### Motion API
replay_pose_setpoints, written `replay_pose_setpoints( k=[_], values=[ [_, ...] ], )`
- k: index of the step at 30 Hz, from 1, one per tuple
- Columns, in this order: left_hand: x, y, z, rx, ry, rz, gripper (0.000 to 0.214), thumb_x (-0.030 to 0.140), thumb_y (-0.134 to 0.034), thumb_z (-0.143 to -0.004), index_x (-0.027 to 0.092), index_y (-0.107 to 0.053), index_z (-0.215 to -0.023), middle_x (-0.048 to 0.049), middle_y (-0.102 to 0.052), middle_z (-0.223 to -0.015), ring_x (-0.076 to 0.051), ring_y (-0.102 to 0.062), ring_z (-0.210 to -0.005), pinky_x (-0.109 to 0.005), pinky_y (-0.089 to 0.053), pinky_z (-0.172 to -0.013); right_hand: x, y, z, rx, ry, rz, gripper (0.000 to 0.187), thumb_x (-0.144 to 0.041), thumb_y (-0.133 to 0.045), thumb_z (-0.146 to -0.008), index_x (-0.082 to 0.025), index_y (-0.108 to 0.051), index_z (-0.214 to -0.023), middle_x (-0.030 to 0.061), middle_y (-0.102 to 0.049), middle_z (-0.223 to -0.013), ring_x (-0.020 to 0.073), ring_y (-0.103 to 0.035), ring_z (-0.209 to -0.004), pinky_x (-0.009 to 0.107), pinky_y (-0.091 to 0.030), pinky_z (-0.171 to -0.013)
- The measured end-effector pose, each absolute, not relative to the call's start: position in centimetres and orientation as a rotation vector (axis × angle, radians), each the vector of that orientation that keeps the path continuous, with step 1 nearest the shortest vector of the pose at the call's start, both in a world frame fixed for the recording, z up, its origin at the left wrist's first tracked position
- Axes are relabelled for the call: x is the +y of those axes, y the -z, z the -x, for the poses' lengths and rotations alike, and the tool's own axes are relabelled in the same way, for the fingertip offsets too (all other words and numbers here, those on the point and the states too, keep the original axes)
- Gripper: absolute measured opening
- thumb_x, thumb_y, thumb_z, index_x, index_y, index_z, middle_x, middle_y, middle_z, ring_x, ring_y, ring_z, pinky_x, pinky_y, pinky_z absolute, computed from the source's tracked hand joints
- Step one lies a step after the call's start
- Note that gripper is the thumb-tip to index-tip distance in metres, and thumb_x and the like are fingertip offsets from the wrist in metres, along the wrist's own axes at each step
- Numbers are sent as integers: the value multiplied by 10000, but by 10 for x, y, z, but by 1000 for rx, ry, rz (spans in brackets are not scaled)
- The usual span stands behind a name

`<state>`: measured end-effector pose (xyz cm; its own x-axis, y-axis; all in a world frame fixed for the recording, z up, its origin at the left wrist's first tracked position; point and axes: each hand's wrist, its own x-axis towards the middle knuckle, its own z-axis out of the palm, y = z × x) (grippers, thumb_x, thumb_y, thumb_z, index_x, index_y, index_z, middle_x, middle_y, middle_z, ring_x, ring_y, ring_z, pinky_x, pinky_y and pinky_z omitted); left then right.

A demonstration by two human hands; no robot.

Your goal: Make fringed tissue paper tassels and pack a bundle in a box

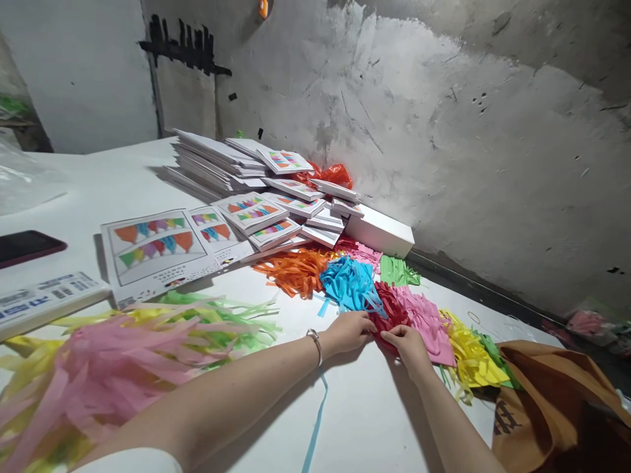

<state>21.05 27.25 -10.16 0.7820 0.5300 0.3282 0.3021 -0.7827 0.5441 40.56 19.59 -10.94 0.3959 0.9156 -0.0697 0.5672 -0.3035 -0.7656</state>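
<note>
Clear plastic (24, 179): between nine and ten o'clock of the crimson fringe (392, 303); contents cannot be made out.
Phone (29, 246): nine o'clock, dark screen upward.
Blue-printed white box (49, 299): nine o'clock, lying flat; contents hidden.
Pink, yellow and green streamers (133, 355): between eight and nine o'clock, heaped loosely.
Printed card (152, 253): just past nine o'clock, showing coloured bunting.
White stacks (211, 161): ten o'clock, piled beside scattered smaller packs with bunting pictures.
Orange fringe (296, 270): between nine and ten o'clock, next to the blue fringe (349, 282).
Red plastic bag (335, 175): eleven o'clock, behind the packs; contents not visible.
Left hand (348, 332): eight o'clock, thumb and finger pinching the crimson fringe.
White carton (382, 231): twelve o'clock, against the wall; interior unseen.
Crimson fringe: between the blue fringe and the pink fringe (428, 322), on the white table (365, 414).
Right hand (411, 351): five o'clock, thumb and forefinger narrowed on the crimson fringe.
Yellow fringe (470, 351): four o'clock.
Brown bag (552, 394): four o'clock, farther out, creased and dark-lettered; contents hidden.
</note>
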Motion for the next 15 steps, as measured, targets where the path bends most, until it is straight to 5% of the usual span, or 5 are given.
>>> replay_pose_setpoints(
  k=[9,15],
  values=[
    [269,100,-210,587,-745,-2589,133,214,-585,-934,156,-705,-942,-89,-678,-994,-211,-621,-890,-330,-491,-779,181,98,-403,-1332,-282,1905,261,-410,-651,-946,-156,-643,-887,-9,-650,-852,139,-632,-763,322,-539,-741],
    [258,90,-221,371,-817,-2647,189,230,-593,-929,186,-701,-1078,-119,-659,-1156,-275,-569,-1090,-401,-425,-955,167,91,-391,-1345,67,1789,367,-520,-588,-941,-181,-616,-802,-7,-616,-787,159,-590,-755,348,-480,-777]
  ],
)
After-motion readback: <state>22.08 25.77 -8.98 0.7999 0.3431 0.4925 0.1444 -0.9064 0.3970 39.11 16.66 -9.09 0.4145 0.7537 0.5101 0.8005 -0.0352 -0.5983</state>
